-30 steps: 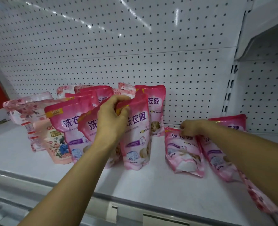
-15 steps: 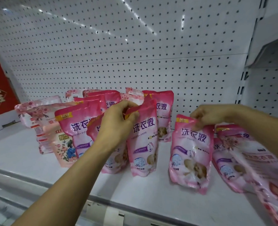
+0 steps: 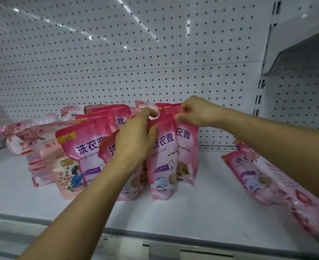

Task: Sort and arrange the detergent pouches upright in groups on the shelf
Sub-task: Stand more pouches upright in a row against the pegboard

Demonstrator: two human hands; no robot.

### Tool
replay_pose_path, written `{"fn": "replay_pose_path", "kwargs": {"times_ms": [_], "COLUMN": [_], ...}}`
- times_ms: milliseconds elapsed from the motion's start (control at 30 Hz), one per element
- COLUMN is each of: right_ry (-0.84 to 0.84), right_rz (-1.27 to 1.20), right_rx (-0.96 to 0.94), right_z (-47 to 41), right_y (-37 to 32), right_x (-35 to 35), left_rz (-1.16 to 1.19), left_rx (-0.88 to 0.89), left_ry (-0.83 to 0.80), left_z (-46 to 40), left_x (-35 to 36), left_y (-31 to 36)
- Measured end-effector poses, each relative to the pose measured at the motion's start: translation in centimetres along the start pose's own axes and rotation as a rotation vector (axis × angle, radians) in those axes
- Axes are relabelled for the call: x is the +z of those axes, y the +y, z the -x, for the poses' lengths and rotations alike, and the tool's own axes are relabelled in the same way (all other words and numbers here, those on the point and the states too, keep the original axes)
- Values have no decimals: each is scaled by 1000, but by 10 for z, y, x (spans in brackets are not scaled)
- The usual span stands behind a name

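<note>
**Both hands on the upright pink pouches at mid-shelf**

Your left hand (image 3: 136, 139) is curled over the top edge of the front pink pouch (image 3: 163, 162), thumb on its face and fingers hooked behind the top seam; the grip is clamped on that pouch. The pouch stands upright on the white shelf (image 3: 201, 199), at the right end of the front row.

Your right hand (image 3: 196, 111) pinches the top corner of the rear pink pouch (image 3: 186, 147), which stands upright just behind and to the right of the front one, touching it. That grip is also clamped, fingertips together on the top seam.

To the left of your left hand, a pink pouch with a "NEW" tag (image 3: 83, 147) stands upright, with another pink pouch (image 3: 108, 152) partly hidden behind your wrist. More pink pouches (image 3: 113, 113) stand in a second row behind these, near the pegboard back panel (image 3: 155, 62).

At the far left stands a separate group: a floral pouch (image 3: 68, 175) of paler peach colour, tilted slightly, and pale rose-printed pouches (image 3: 29, 136) behind and beside it, leaning back.

At the right, well apart from the upright group, a pink pouch (image 3: 248, 173) lies flat on the shelf under your right forearm, with a rose-printed pouch (image 3: 308, 209) overlapping it and reaching toward the shelf's front edge. Blur there prevents any exact count of pouches.
</note>
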State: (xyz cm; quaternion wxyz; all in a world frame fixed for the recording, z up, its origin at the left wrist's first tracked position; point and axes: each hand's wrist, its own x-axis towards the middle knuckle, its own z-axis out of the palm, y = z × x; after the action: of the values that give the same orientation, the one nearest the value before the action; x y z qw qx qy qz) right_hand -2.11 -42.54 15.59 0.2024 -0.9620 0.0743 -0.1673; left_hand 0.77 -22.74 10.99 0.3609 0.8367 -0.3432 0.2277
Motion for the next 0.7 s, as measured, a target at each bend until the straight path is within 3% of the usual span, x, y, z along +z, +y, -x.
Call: {"fn": "replay_pose_path", "kwargs": {"times_ms": [167,267,333,400,533,600,700], "right_ry": [-39,15,82,139,210,282,242], "right_rz": [-88,-222,-265,-300,-305,-293,-163], "right_rx": [70,137,197,297,437,507,688], "right_z": [14,39,63,93,151,172,197], "right_y": [-9,2,24,52,98,117,140], "right_x": [4,-12,-23,-30,-35,-35,-33], "left_rz": [-97,-180,-143,-43,185,333,663], "left_rx": [144,299,411,519,510,325,-130], "left_ry": [20,154,233,198,-60,-318,-704], "left_z": [1,10,22,35,53,55,54], "left_x": [-2,-2,4,19,66,90,121], "left_y": [-3,-1,8,22,55,70,96]}}
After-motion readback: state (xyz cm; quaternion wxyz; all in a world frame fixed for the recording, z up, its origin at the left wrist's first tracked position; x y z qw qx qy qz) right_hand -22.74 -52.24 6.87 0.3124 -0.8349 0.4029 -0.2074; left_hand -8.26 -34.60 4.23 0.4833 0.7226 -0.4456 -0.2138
